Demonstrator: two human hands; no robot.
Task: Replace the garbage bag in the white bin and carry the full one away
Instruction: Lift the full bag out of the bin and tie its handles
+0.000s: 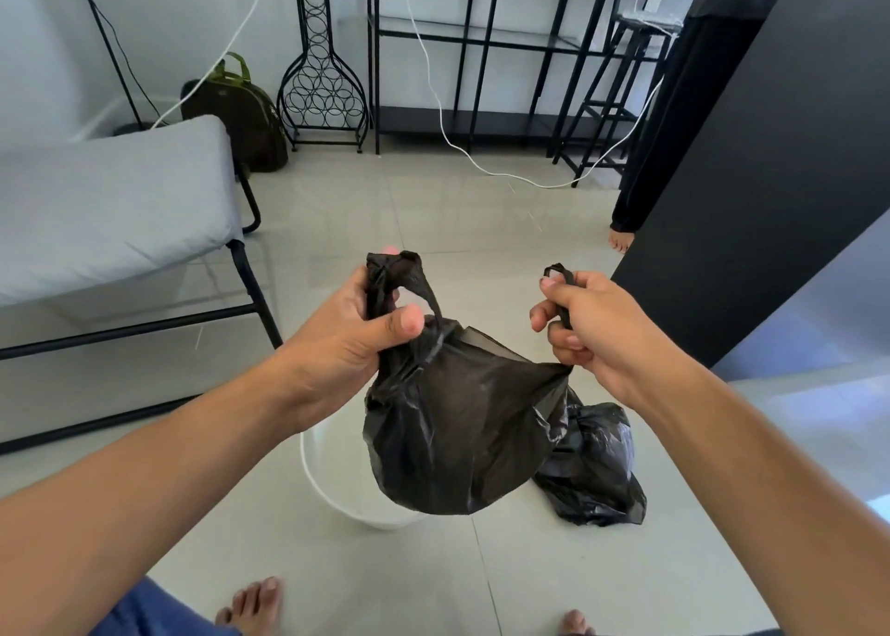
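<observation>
A black garbage bag (457, 423) hangs in the air between my hands, above the white bin (327, 491). My left hand (346, 337) grips one bunched handle of the bag at its left top. My right hand (592, 327) pinches the other handle, pulling the bag's mouth apart. The bin stands on the floor directly below, mostly hidden behind the bag; only its left rim and wall show. A second black bag (597, 467), crumpled and bulging, lies on the tiles just right of the bin.
A grey cushioned bench (111, 206) on a black frame stands at the left. Behind are a backpack (241, 115), a wire rack (322, 67), black shelving (481, 57) and a white cable (481, 163) on the floor. A dark counter (751, 202) is at the right, with another person's foot (621, 240).
</observation>
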